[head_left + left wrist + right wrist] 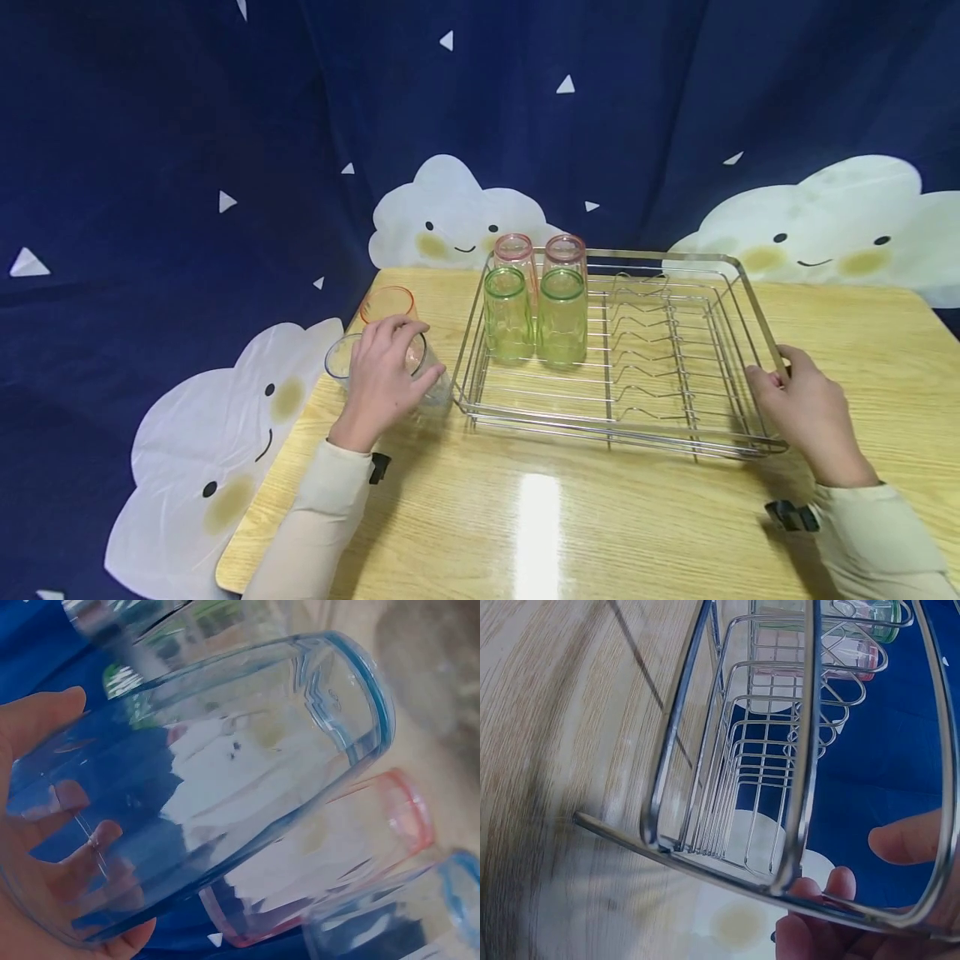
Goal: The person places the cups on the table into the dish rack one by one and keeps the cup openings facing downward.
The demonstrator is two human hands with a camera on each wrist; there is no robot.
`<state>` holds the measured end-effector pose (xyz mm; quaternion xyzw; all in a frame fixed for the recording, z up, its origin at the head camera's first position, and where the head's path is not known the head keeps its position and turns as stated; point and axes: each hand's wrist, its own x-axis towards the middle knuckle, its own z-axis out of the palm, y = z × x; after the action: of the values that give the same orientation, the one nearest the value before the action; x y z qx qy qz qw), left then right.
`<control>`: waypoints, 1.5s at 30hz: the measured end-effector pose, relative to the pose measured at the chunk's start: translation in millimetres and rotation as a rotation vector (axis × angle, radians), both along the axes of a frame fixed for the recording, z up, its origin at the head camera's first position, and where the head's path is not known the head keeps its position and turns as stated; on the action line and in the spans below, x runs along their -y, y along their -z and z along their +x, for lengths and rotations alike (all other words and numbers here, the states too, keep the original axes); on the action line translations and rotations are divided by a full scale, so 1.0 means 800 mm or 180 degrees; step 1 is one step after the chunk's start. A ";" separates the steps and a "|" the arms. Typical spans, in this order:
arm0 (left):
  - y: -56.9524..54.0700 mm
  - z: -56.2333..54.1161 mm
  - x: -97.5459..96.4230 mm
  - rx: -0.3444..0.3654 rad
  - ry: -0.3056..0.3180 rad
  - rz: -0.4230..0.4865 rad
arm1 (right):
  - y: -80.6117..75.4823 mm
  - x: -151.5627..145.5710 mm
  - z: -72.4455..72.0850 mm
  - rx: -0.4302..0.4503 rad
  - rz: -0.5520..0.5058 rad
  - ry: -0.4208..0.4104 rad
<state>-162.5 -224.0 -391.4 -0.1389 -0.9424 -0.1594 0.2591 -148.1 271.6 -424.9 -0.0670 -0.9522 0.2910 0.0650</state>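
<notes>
We've got a blue-tinted glass near the bench's left edge, left grip wrapped round its upper part. Another blue glass and an orange-rimmed one sit right by it, toward the far left corner. Our right grip is clasped on the wire rack's right side; two green glasses and two pink ones stand at its left end.

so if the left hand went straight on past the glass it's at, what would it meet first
Probably the red-rimmed glass just beyond the fingers of the left hand, though depth there is hard to judge.
</notes>
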 end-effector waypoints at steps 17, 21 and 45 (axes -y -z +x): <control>-0.047 0.024 0.005 -0.1255 0.0545 0.0699 | -0.002 -0.003 0.000 0.0035 0.0016 -0.0092; -0.058 0.031 -0.001 -0.1393 0.0717 0.0904 | -0.003 -0.004 0.001 0.0030 0.0048 -0.0128; -0.061 0.020 -0.085 -0.1508 0.1614 0.1415 | -0.003 -0.002 -0.001 -0.0144 0.0075 -0.0112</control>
<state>-146.3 -156.2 -342.2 -0.3403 -0.7352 -0.3815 0.4450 -148.5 273.1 -422.8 -0.0429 -0.9548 0.2824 0.0821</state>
